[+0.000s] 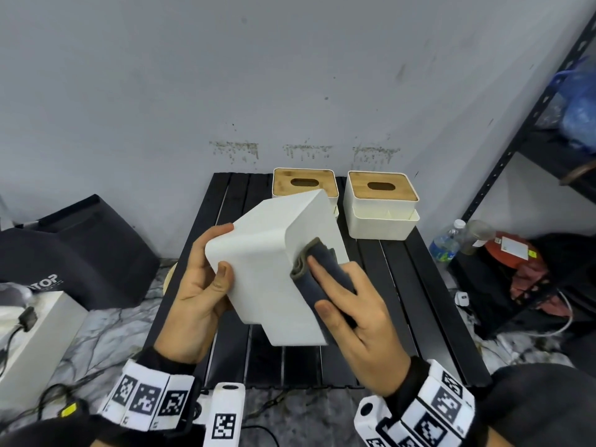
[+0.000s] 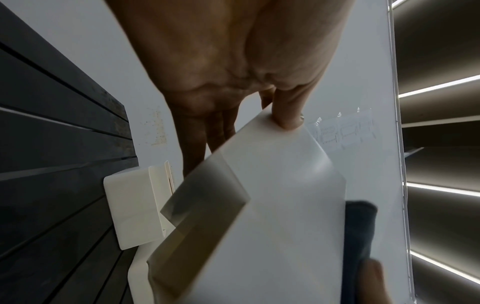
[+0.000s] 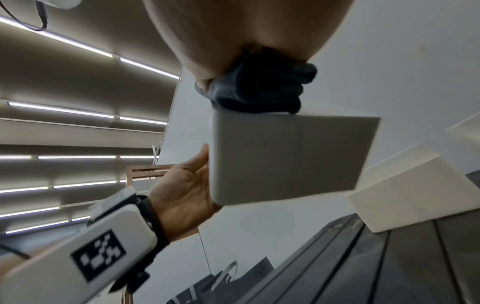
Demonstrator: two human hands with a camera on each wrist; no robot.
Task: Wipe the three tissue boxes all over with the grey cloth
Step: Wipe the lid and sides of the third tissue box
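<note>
Overhead only, wooden lids (image 1: 303,183) on both far boxes (image 1: 380,217).

I am in a makeshift storage or back room: a scuffed grey wall (image 1: 290,75), a marble-patterned floor (image 1: 106,330) strewn with cables (image 1: 38,398), a black metal rack (image 1: 522,124) holding bags, bottles (image 1: 446,241) beside it, and a low black slatted bench (image 1: 403,285).
</note>
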